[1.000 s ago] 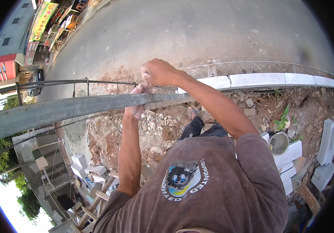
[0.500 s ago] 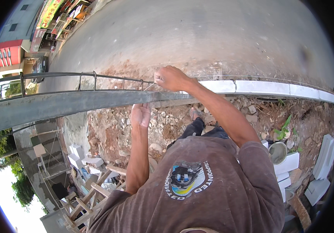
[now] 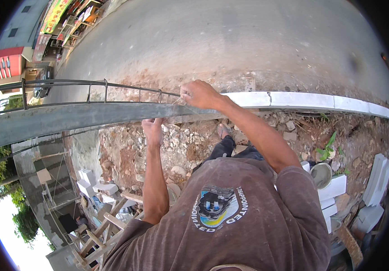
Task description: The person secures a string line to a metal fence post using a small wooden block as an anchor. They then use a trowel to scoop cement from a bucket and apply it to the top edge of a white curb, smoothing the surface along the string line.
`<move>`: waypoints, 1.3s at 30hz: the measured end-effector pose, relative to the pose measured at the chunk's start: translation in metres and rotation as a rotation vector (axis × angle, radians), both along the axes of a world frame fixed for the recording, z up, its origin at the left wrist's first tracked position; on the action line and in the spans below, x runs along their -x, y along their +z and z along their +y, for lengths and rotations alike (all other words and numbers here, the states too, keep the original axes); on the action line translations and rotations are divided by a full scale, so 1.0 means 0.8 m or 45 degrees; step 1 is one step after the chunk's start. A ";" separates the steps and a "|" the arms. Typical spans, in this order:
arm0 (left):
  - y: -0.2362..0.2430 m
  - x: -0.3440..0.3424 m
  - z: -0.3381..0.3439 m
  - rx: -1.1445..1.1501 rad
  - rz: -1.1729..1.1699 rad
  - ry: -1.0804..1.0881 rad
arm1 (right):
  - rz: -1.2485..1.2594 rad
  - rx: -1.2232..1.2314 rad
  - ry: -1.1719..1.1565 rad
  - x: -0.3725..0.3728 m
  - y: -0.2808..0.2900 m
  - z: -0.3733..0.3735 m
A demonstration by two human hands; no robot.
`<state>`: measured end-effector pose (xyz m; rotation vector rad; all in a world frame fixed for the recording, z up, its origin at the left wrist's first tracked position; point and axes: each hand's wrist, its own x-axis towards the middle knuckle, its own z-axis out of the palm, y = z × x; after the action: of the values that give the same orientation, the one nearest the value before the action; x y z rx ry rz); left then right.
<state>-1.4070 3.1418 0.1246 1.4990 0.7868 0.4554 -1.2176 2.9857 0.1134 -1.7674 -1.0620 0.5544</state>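
My right hand (image 3: 199, 94) is closed above the far edge of a long grey beam-like board (image 3: 68, 119), at the end of a steel rebar cage (image 3: 105, 91). A thin string (image 3: 175, 102) runs down from its fingers across the board; part of it is hidden in the fist. On the near side, my left hand (image 3: 153, 131) is raised to the board's lower edge, fingers curled together. Whatever those fingers hold is too small to make out. Right of my right hand, a row of white blocks (image 3: 300, 100) continues the line of the board.
Rubble and soil (image 3: 176, 144) lie at my feet. A paved road (image 3: 230, 40) runs beyond the wall line. To the right stand a round bucket (image 3: 321, 175) and white blocks (image 3: 332, 189); at lower left are a wooden trestle (image 3: 99, 239) and more blocks (image 3: 86, 180).
My left hand has gone from an open palm to curled fingers and shifted slightly left along the board's edge. My right hand stays closed in nearly the same place.
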 end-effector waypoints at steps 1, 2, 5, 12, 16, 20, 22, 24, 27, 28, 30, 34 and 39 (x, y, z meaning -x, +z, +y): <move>0.008 0.005 0.007 -0.198 0.139 -0.072 | -0.029 -0.018 -0.013 0.002 -0.003 -0.002; 0.014 0.009 0.013 -0.397 0.278 -0.144 | -0.057 -0.036 -0.024 0.004 -0.006 -0.004; 0.022 0.030 0.024 -0.610 0.447 -0.198 | -0.070 -0.008 0.037 0.017 -0.003 -0.006; 0.032 0.050 -0.015 -0.805 0.396 -0.302 | -0.092 0.021 -0.066 0.042 0.010 -0.026; 0.035 0.054 -0.046 -0.731 0.495 -0.258 | -0.323 -0.039 -0.202 0.044 0.013 -0.032; 0.030 0.057 -0.051 -0.883 0.438 -0.257 | -0.450 0.017 -0.212 0.042 0.028 -0.035; 0.035 0.055 -0.052 -0.904 0.455 -0.246 | -0.501 0.064 -0.194 0.041 0.031 -0.034; 0.038 0.055 -0.050 -0.851 0.525 -0.254 | -0.574 0.151 -0.169 0.039 0.031 -0.037; 0.040 0.057 -0.049 -0.834 0.581 -0.250 | -0.522 0.218 -0.124 0.036 0.026 -0.038; 0.040 0.057 -0.050 -0.837 0.592 -0.248 | -0.532 0.186 -0.124 0.035 0.024 -0.036; 0.033 0.061 -0.047 -0.893 0.508 -0.228 | -0.551 0.123 -0.123 0.035 0.022 -0.032; 0.031 0.069 -0.045 -1.014 0.414 -0.240 | -0.467 0.194 -0.073 0.036 0.019 -0.019; 0.040 0.082 -0.046 -0.977 0.535 -0.209 | -0.380 0.181 -0.068 0.037 0.024 -0.011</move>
<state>-1.4723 3.1052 0.1562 2.4096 0.8454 0.3322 -1.2471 2.9770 0.1325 -2.0432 -1.1976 0.3456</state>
